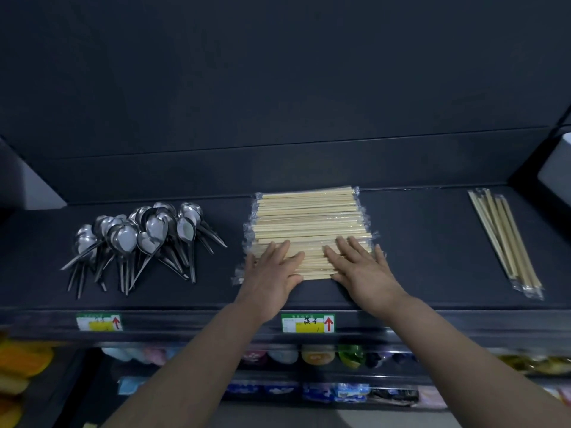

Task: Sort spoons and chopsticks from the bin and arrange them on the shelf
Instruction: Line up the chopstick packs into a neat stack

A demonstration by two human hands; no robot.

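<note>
Evidently both hands lie flat and spread on the wrapped chopsticks [309,217], the left hand [273,271] on the near-left corner of the stack and the right hand [361,267] on the near-right, fingers straight and pressing down; neither has closed round anything. The stack sits mid-shelf [426,242], its sticks running left to right. Each pair looks light and stiff, but the clear sleeves should be slick, so the layers will probably slide over one another; squaring them with flat palms against the edges seems safer than pinching a few, and lifting a batch calls for a grip across the middle of its length so the ends do not fan. The spoons [139,239], heaped to the left with bowls toward the back and handles splayed forward, are metal, heavier and smooth; they nest loosely and would likely clatter apart unless taken by the gathered handles. A smaller bundle of chopsticks [506,242] lies well apart at the right, angled toward the shelf front. The bin is not in view, so what remains to sort cannot be judged. The hands cover the stack's near edge, and how many layers it has is unclear. The chopstick price label [308,323] is partly legible, the spoon label [99,322] blurred, and the goods on the lower shelves are too blurred to identify.
</note>
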